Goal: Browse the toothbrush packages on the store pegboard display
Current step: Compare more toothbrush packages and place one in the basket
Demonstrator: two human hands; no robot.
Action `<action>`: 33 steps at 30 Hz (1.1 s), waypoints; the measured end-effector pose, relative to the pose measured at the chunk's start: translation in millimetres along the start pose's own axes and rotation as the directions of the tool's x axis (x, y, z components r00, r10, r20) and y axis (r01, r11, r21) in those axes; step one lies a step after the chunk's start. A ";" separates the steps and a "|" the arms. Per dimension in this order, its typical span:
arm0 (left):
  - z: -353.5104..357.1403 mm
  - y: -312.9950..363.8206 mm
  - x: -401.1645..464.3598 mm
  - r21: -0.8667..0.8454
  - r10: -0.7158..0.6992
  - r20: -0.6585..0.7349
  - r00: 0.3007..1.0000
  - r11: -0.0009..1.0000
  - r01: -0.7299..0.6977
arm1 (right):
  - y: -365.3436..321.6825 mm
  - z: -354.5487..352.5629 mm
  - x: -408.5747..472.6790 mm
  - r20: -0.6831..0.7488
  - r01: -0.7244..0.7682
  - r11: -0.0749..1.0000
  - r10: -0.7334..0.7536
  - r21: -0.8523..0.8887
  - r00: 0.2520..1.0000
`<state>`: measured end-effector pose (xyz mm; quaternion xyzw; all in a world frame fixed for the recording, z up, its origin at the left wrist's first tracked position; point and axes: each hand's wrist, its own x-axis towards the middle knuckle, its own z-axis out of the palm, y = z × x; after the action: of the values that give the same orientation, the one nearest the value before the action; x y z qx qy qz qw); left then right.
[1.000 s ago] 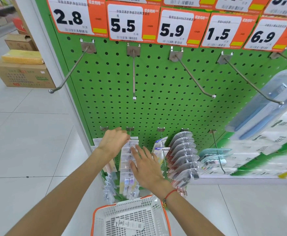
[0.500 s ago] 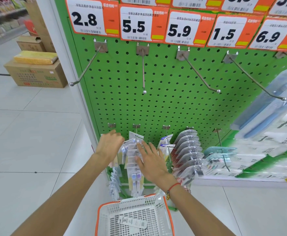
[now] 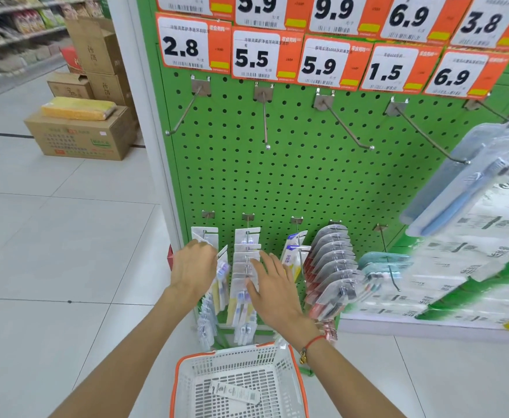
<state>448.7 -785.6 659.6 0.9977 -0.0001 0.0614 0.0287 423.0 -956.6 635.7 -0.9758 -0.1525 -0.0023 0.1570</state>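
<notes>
A green pegboard (image 3: 307, 176) carries a low row of hooks with toothbrush packages. My left hand (image 3: 193, 268) curls its fingers over the packages on the leftmost hook (image 3: 206, 234), and one package beside it tilts outward (image 3: 223, 254). With its fingers straight and spread, my right hand (image 3: 273, 286) touches the front of the second stack (image 3: 247, 238). To the right hang blue-and-white packages (image 3: 295, 247) and a thick stack of clear blister packs (image 3: 333, 251).
Bare long hooks (image 3: 266, 122) jut out under orange price tags (image 3: 187, 46). A white basket with an orange rim (image 3: 184, 366) sits below my arms, with a paper slip (image 3: 235, 392) inside. Cardboard boxes (image 3: 81, 137) stand on the floor to the left. Large packages (image 3: 473, 182) hang close on the right.
The view has shifted left and slightly up. My left hand stays on the leftmost stack, and my right hand has slid a little down the second stack.
</notes>
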 end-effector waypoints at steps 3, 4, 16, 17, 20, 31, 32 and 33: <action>-7.7 2.5 -20.3 -0.082 -0.081 -0.054 0.995 0.994 0.076 | -4.3 2.9 -13.2 -0.075 0.013 1.000 -0.012 0.011 0.997; -10.6 2.8 -29.8 -0.129 -0.108 -0.077 0.991 0.987 0.097 | -6.4 2.7 -18.7 -0.084 0.012 1.000 -0.010 0.024 0.996; -63.5 2.1 -93.4 -0.596 -0.108 -0.400 0.910 0.785 -0.169 | -44.4 -32.0 -72.4 0.012 -0.074 0.728 0.090 0.682 0.996; -69.0 3.3 -97.1 -0.654 -0.112 -0.378 0.919 0.735 -0.180 | -46.6 -34.4 -77.4 0.006 -0.070 0.675 0.097 0.735 0.995; -78.8 7.5 -101.6 -0.800 -0.106 -0.290 0.951 0.573 -0.180 | -51.9 -40.2 -84.8 -0.048 -0.026 0.537 0.123 0.843 0.991; -35.2 27.8 -138.1 -0.894 -0.055 0.359 0.932 0.266 0.360 | -56.1 -43.8 -94.9 0.174 -0.274 0.289 0.328 0.917 0.929; -33.0 28.5 -139.3 -0.892 -0.050 0.359 0.932 0.275 0.358 | -57.7 -43.3 -94.9 0.180 -0.282 0.279 0.342 0.918 0.922; -31.9 29.0 -139.2 -0.889 -0.051 0.354 0.934 0.291 0.353 | -59.1 -42.9 -94.5 0.174 -0.284 0.284 0.356 0.916 0.918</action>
<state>306.6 -813.2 675.9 0.7822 0.0877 -0.0846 0.6110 317.1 -944.3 689.6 -0.7232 0.0765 0.0842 0.6812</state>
